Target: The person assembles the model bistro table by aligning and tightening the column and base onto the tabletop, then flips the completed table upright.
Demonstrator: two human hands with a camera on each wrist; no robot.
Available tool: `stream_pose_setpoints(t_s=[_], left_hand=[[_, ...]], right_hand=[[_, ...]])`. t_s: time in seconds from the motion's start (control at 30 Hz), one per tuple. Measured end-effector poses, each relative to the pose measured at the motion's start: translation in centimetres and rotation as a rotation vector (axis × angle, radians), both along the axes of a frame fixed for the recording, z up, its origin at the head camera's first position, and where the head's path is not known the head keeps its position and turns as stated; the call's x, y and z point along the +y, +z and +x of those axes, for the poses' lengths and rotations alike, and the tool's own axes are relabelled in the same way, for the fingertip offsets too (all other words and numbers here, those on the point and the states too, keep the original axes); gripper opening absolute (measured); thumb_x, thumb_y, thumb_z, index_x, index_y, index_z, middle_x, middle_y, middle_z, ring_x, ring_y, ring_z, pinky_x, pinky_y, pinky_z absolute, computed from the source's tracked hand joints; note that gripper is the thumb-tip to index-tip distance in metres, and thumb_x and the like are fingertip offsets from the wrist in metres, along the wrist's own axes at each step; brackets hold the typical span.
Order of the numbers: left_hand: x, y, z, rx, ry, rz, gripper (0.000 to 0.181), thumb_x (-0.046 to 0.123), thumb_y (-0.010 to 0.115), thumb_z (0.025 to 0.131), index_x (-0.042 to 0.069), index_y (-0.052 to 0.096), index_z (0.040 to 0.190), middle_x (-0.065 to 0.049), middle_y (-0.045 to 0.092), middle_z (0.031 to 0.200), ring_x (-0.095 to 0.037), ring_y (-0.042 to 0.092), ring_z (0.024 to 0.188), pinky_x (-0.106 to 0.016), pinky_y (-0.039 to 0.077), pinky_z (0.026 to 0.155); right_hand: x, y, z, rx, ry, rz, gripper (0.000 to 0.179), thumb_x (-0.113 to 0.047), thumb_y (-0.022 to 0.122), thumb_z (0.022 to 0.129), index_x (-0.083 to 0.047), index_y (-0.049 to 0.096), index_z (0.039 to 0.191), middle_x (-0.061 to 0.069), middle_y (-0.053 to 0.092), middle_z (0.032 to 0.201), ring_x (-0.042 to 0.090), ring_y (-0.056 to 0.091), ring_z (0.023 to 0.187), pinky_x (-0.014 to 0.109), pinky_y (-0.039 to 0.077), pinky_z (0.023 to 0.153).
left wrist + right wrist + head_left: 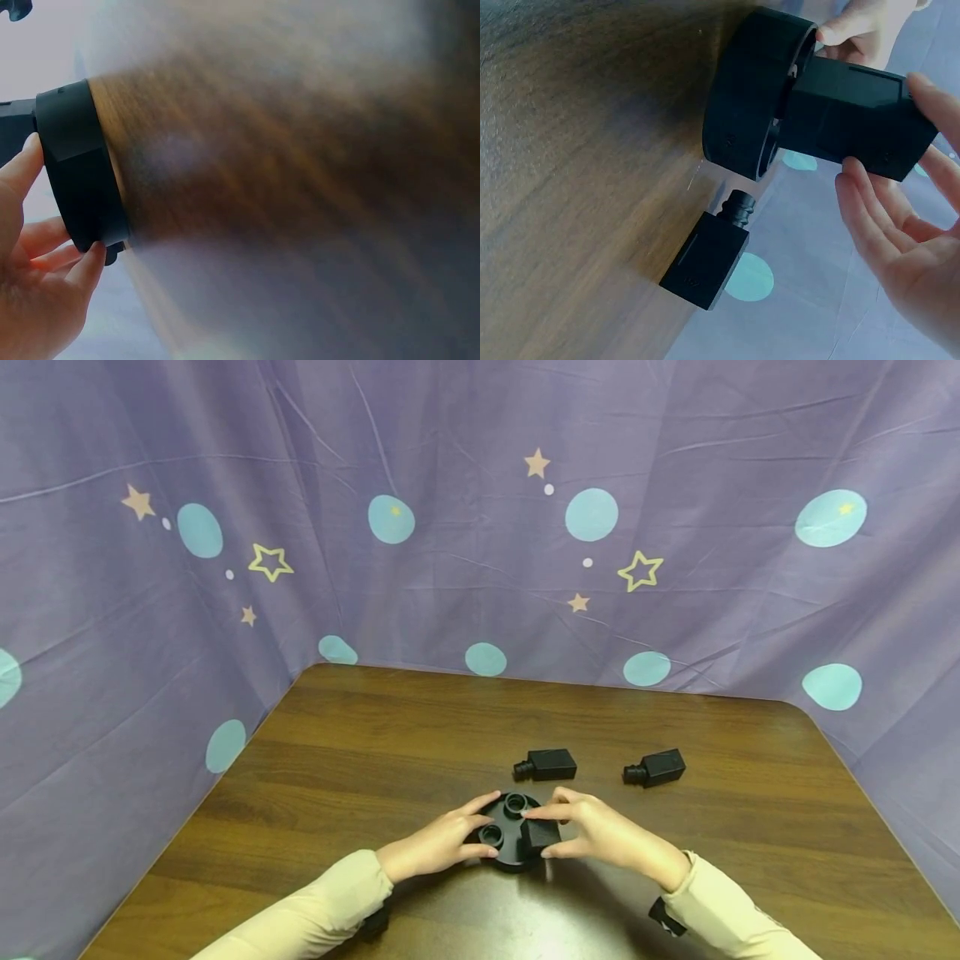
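Observation:
A round black base point(512, 857) with two raised ring sockets showing on top lies on the table in front of me. My left hand point(435, 842) grips it from the left, thumb and fingers spread along its rim; the left wrist view shows the fingertips against the side of the base point(82, 165). At the base's right side stands a rectangular black block point(542, 835). My right hand point(603, 837) pinches that block between thumb and fingers. In the right wrist view the block point(847, 112) stands upright over the base point(742, 97), its lower end hidden inside the rim.
Behind the base lies a black block with a threaded end point(551, 765). Farther right lies a second threaded block point(663, 767). Both rest on their sides on the brown wooden table point(420, 718). A purple patterned curtain point(450, 568) hangs behind the table's far edge.

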State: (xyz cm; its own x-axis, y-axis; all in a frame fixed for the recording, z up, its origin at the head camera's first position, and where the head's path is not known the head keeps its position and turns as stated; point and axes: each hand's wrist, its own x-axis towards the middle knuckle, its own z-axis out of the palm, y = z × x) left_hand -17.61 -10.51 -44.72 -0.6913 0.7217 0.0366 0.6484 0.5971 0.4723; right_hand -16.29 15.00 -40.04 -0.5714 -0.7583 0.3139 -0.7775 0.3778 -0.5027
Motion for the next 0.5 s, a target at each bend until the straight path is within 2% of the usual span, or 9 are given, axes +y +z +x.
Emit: stream_pose_setpoints(t_s=[0.1, 0.23, 0.5], left_hand=[[-0.02, -0.04, 0.01, 0.003, 0.001, 0.002, 0.052, 0.039, 0.054, 0.085, -0.005, 0.057, 0.113, -0.012, 0.028, 0.141, -0.025, 0.044, 0.117, -0.032, 0.040, 0.094], [-0.03, -0.05, 0.03, 0.009, -0.004, 0.003, 0.052, 0.038, 0.054, 0.085, -0.005, 0.057, 0.112, -0.013, 0.029, 0.141, -0.025, 0.045, 0.116, -0.031, 0.040, 0.093], [-0.04, -0.03, 0.02, 0.009, -0.003, -0.008, 0.053, 0.039, 0.053, 0.085, -0.006, 0.056, 0.113, -0.014, 0.028, 0.141, -0.025, 0.045, 0.116, -0.032, 0.041, 0.093]], right_hand=[[-0.19, -0.11, 0.02, 0.027, -0.019, 0.023, 0.048, -0.033, 0.069, 0.074, -0.010, 0.060, 0.115, -0.002, 0.042, 0.081, -0.001, 0.032, 0.065, 0.011, 0.034, 0.053], [-0.14, 0.05, -0.08, -0.004, -0.024, 0.061, 0.052, -0.039, 0.067, 0.073, -0.010, 0.060, 0.116, -0.004, 0.044, 0.085, 0.001, 0.035, 0.066, 0.013, 0.036, 0.056], [0.21, 0.87, -0.27, -0.181, -0.008, 0.158, 0.054, -0.017, 0.070, 0.073, -0.017, 0.053, 0.124, -0.005, 0.046, 0.095, 0.014, 0.047, 0.078, 0.024, 0.045, 0.065]])
